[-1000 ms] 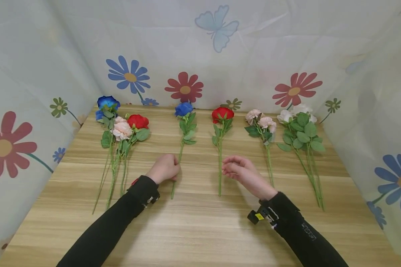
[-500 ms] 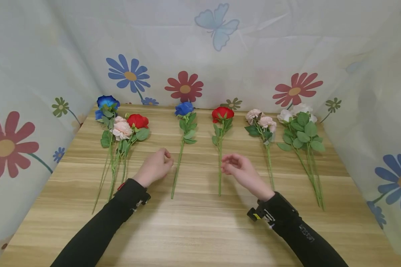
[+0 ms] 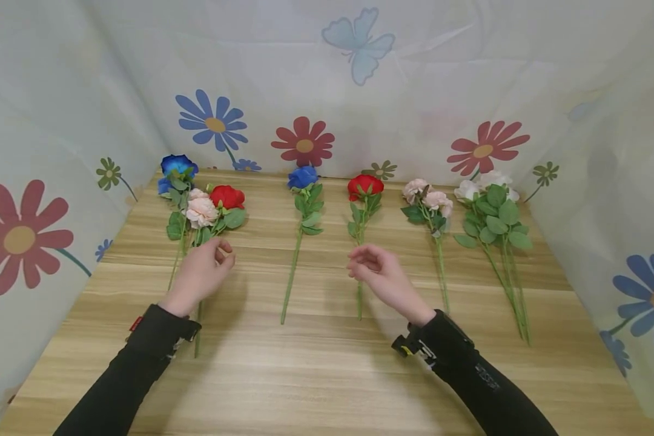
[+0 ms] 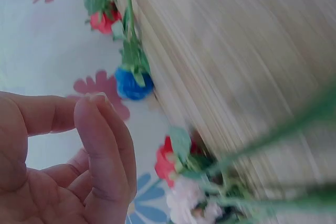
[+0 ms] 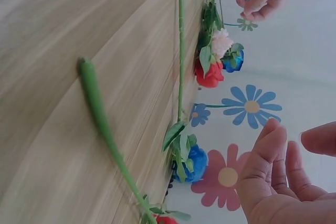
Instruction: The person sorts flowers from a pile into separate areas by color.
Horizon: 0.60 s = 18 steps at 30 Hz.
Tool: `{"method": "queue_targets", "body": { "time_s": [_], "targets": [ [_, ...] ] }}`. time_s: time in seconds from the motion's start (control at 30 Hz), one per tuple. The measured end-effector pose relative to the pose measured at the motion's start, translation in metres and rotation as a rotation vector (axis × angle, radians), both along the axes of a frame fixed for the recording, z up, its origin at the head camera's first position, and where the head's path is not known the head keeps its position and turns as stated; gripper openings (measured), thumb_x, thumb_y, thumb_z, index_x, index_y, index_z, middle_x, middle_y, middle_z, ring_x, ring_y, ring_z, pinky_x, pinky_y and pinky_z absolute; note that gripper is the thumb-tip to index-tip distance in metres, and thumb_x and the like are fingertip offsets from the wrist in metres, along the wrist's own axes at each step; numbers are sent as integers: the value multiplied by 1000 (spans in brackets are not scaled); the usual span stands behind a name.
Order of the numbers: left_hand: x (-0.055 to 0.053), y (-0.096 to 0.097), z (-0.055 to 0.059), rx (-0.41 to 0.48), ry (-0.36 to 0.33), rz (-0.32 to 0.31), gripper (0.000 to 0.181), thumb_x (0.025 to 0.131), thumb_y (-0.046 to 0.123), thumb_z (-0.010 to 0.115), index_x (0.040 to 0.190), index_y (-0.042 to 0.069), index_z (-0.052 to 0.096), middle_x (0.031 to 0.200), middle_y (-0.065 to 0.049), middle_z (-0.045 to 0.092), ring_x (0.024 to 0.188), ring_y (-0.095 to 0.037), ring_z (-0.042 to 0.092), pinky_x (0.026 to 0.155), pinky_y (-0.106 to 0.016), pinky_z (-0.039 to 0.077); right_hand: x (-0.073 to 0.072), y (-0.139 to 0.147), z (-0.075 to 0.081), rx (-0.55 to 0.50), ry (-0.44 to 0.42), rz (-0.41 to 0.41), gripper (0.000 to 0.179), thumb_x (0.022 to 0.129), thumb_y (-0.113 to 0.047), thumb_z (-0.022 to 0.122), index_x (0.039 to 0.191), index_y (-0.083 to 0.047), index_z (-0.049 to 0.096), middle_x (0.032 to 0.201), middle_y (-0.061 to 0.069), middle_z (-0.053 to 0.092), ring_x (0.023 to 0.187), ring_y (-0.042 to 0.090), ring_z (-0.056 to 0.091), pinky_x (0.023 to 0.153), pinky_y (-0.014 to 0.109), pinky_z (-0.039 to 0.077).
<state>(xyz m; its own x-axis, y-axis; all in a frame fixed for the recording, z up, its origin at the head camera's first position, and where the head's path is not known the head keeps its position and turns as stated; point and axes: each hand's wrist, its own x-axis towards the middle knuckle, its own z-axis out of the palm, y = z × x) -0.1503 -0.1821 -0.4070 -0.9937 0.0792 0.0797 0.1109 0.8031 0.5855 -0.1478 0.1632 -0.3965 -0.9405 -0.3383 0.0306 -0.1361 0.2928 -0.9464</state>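
Over the stems of the left group of flowers hovers my left hand (image 3: 198,272), its fingers loosely bent and holding nothing. In that group are a blue rose (image 3: 178,166), a pale pink flower (image 3: 201,211) and a red rose (image 3: 227,197); the hand hides part of their stems. My right hand (image 3: 384,275) is above the stem of a single red rose (image 3: 365,186), fingers relaxed; the right wrist view shows a gap between thumb and fingertips. A single blue rose (image 3: 303,177) lies between the two hands, its stem (image 5: 181,51) pointing toward the person.
Pale pink flowers (image 3: 437,201) and white flowers (image 3: 495,181) with green leaves lie on the right of the wooden table (image 3: 305,381). A white curtain (image 3: 414,79) printed with flowers and a butterfly encloses the back and sides.
My left hand has let go of the single blue rose's stem and moved left, over the left group. The right hand has shifted slightly left, over the red rose's stem.
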Motion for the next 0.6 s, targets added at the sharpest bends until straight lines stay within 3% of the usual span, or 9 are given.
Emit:
{"method": "queue_targets", "body": {
  "time_s": [0.2, 0.37, 0.6],
  "targets": [
    [8, -28, 6, -19, -48, 24, 24, 95, 19, 51, 106, 0, 58, 85, -14, 61, 62, -21, 53, 52, -33, 41, -5, -17, 3, -57, -29, 21, 23, 92, -1, 51, 115, 3, 55, 103, 22, 61, 90, 29, 63, 80, 34, 54],
    [11, -48, 9, -42, -46, 35, 24, 95, 20, 50, 106, 0, 57, 88, -18, 61, 64, -23, 55, 52, -34, 41, -6, -36, 6, -112, -69, 50, 24, 93, -1, 51, 116, 3, 55, 102, 22, 61, 90, 28, 63, 81, 33, 54],
    [10, -77, 8, -50, -83, 85, 29, 96, 23, 49, 109, -2, 56, 95, -21, 61, 74, -30, 58, 59, -40, 44, -7, -66, 10, -94, -1, 93, 21, 93, -1, 53, 113, 4, 57, 100, 23, 62, 87, 31, 64, 79, 38, 55]
  ]
}}
